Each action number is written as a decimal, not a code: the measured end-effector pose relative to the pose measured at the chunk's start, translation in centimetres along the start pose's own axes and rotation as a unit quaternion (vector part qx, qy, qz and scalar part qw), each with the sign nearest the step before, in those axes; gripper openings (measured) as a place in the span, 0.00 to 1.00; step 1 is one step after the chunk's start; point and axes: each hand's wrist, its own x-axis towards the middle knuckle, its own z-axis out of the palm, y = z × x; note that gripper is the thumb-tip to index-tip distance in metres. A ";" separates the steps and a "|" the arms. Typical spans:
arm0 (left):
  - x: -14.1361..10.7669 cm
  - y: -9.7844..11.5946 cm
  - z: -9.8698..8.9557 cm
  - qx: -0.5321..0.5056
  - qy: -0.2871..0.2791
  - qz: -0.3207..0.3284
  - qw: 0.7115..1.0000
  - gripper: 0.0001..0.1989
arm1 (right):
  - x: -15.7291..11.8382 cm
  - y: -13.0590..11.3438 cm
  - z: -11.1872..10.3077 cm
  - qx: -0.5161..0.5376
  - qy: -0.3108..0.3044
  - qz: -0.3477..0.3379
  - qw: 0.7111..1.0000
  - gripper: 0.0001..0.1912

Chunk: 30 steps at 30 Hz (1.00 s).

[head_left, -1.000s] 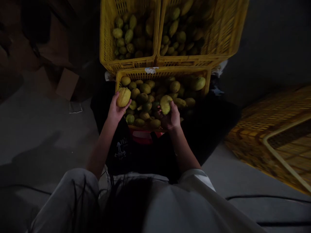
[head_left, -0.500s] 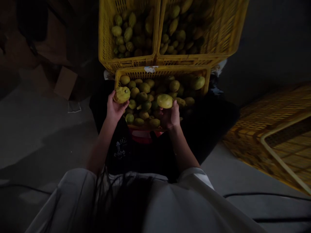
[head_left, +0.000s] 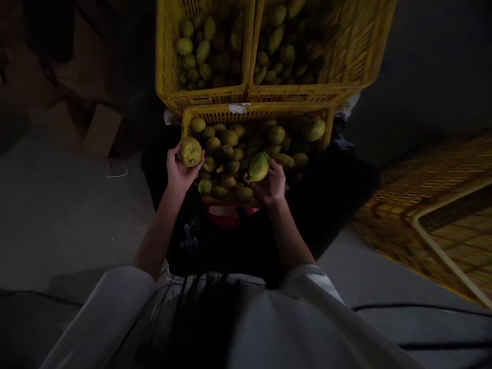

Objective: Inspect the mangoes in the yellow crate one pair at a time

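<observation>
My left hand is closed around a rounded, bumpy yellow fruit, holding it above the left side of a yellow plastic crate. In my right hand is a smoother oval fruit, green with yellow patches and tilted. Both hands are over the crate, apart from each other. Below them lie many loose yellow-green fruits of mixed sizes. Dim light hides the exact kind of fruit, and my right hand covers part of the pile.
Two larger yellow crates, a left one and a right one, stand just beyond with similar fruit inside. Another yellow crate is at my right. Cardboard lies on the floor at left. Dark cables run along the floor.
Both fruits have been turned in my hands. The left one shows a different end, and the right one now tilts with its greener side showing. My hands have barely moved.
</observation>
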 end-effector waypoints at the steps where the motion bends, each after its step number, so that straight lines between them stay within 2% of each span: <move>1: 0.0 0.0 0.0 0.003 0.004 0.000 1.000 0.14 | -0.1 0.0 0.1 -0.001 -0.001 -0.008 1.000 0.13; 6: 0.0 -0.1 0.2 0.017 0.000 -0.012 1.000 0.20 | 0.0 0.4 0.1 -0.038 -0.013 -0.035 0.999 0.15; 11: -0.1 0.0 0.5 0.016 0.000 -0.008 1.000 0.17 | 1.0 0.9 -0.9 -0.058 0.009 -0.077 0.995 0.21; 15: 0.0 0.0 0.5 0.009 0.002 -0.001 1.000 0.15 | 1.5 1.0 -1.6 -0.049 0.032 -0.116 0.992 0.17; 21: 0.1 0.0 0.3 0.019 -0.004 -0.013 1.000 0.15 | 1.4 1.0 -1.9 -0.032 -0.007 -0.084 0.996 0.28; 25: 0.1 0.1 0.2 0.017 -0.019 -0.007 1.000 0.17 | 0.9 0.8 -1.2 -0.014 -0.008 -0.092 0.996 0.27; 30: 0.0 0.2 0.2 0.021 -0.077 -0.008 0.997 0.17 | 0.6 0.5 -0.8 0.020 -0.029 -0.069 0.997 0.26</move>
